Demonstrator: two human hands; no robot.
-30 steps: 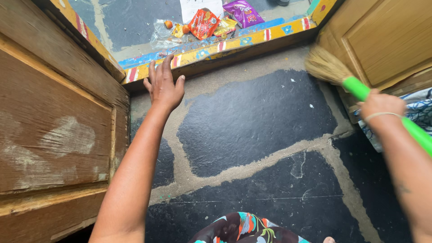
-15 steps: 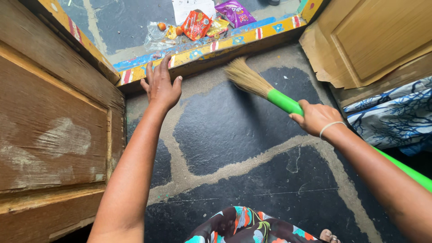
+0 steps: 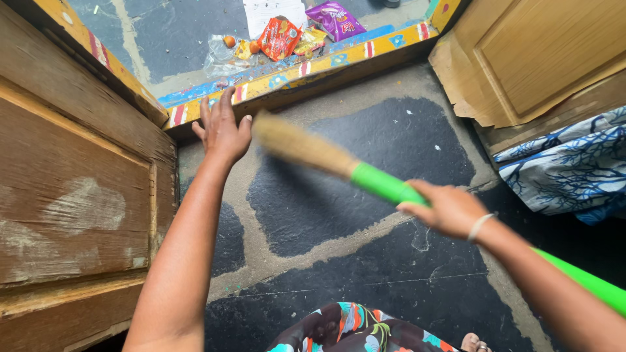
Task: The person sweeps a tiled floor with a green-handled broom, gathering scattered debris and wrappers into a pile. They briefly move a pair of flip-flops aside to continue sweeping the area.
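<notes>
The right hand (image 3: 450, 210), at the centre right of the frame, is closed around the green handle of a broom (image 3: 385, 186), with a pale band on its wrist. The broom's straw head points toward the upper left and is blurred; its tip lies just beside the left hand (image 3: 222, 130). The green handle runs on past the forearm to the lower right edge. The left hand is open, fingers spread, and rests flat against the painted sill (image 3: 313, 65), a yellow, blue and red strip that crosses the upper middle of the frame. Beyond the sill, at the top centre, lies a small heap of litter: a red snack wrapper (image 3: 279, 37), a purple snack wrapper (image 3: 336, 18), a clear plastic bag (image 3: 222, 57) and a sheet of white paper (image 3: 274, 12). The floor (image 3: 365, 150) below the hands is dark stone with pale joints. A worn wooden door (image 3: 72, 189) fills the left side, another wooden panel (image 3: 541, 52) the upper right, and a blue-and-white patterned cloth (image 3: 567, 166) lies at the right edge.
</notes>
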